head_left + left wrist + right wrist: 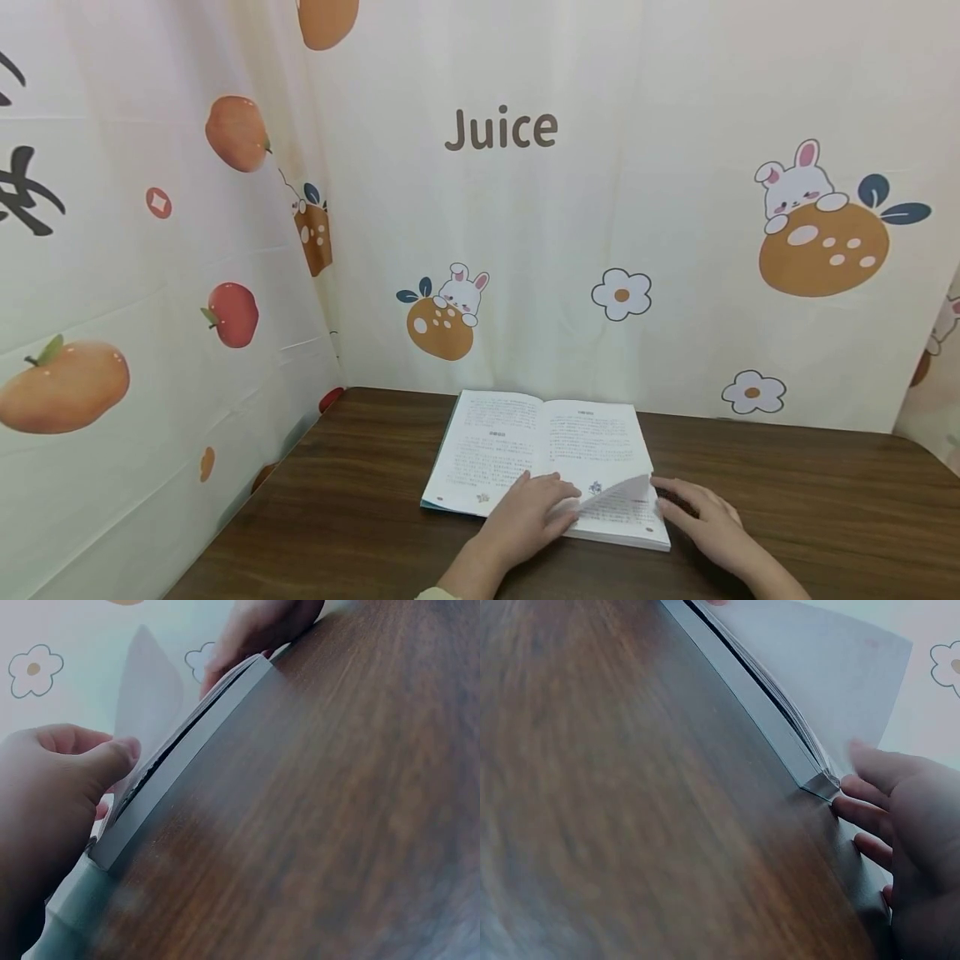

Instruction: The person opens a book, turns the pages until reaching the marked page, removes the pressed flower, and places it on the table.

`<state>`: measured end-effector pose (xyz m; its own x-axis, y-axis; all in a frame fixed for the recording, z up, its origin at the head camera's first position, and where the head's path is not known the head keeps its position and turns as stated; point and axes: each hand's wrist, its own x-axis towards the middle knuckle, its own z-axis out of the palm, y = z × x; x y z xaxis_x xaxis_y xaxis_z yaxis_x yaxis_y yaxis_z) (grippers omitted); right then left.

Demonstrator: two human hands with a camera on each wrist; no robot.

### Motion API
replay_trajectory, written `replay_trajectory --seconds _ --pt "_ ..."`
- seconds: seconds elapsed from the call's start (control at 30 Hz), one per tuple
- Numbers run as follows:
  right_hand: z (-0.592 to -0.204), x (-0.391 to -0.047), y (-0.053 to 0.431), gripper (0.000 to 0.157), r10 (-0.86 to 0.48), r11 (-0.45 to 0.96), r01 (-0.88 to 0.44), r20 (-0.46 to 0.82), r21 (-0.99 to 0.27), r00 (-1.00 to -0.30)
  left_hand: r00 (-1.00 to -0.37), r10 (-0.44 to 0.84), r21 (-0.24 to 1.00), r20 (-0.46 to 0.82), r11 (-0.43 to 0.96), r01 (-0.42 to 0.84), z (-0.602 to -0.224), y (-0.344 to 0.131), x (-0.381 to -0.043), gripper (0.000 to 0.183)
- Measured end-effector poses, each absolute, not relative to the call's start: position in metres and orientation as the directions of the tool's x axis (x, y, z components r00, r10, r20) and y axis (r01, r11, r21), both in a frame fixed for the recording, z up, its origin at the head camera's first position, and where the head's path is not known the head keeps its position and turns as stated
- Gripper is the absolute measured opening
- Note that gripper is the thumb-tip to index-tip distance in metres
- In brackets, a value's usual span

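An open book (495,450) with printed pages lies on the brown table. One right-hand page (626,483) stands partly raised, its lower edge curving up over the page beneath. My left hand (528,512) is at the book's lower middle and pinches that page's bottom edge between thumb and fingers; the left wrist view shows the thumb on the near side of the raised page (150,686). Beside the book's right edge rests my right hand (708,525), fingers slightly bent. In the right wrist view its fingertips (847,806) touch the corner of the page block, and the thumb is blurred near the raised page.
The dark wooden table (337,467) extends on both sides of the book. Behind it hangs a pale curtain (555,225) printed with rabbits, fruit, flowers and the word "Juice". Another printed curtain (135,292) runs along the left side.
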<state>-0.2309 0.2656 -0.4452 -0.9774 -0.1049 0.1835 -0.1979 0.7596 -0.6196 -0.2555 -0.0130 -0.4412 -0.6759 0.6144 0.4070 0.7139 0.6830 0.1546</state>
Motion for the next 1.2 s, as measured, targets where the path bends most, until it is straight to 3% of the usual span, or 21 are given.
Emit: replay_trajectory --seconds 0.17,0.43,0.63,0.83,1.07,1.2 --pt "-0.4479 -0.2321 0.2663 0.055 -0.121 0.781 -0.213 0.192 -0.588 -0.974 -0.639 0.607 0.135 0.472 0.667 0.733 -0.4403 -0.0136 -0.2558 0.031" --pt "-0.4462 -0.2317 0.2654 0.06 -0.113 0.766 -0.186 0.155 -0.615 -0.981 -0.459 0.517 0.03 0.722 0.64 0.768 -0.4386 -0.0152 -0.2585 0.052" --pt "-0.4455 -0.2311 0.2646 0.061 -0.108 0.764 -0.179 0.152 -0.619 -0.983 -0.431 0.453 0.033 0.781 0.658 0.752 -0.4378 -0.0164 -0.2578 0.076" --pt "-0.4438 -0.2312 0.2643 0.061 -0.107 0.768 -0.172 0.142 -0.617 -0.984 -0.37 0.399 -0.016 0.839 0.698 0.716 -0.4388 -0.017 -0.2591 0.084" --pt "-0.4442 -0.2307 0.2644 0.061 -0.108 0.768 -0.173 0.141 -0.617 -0.984 -0.364 0.36 -0.048 0.859 0.764 0.643 -0.4384 -0.0182 -0.2594 0.075" --pt "-0.4445 -0.2307 0.2643 0.061 -0.111 0.769 -0.177 0.145 -0.614 -0.983 -0.426 0.338 -0.023 0.839 0.805 0.593 -0.4375 -0.0183 -0.2592 0.072"
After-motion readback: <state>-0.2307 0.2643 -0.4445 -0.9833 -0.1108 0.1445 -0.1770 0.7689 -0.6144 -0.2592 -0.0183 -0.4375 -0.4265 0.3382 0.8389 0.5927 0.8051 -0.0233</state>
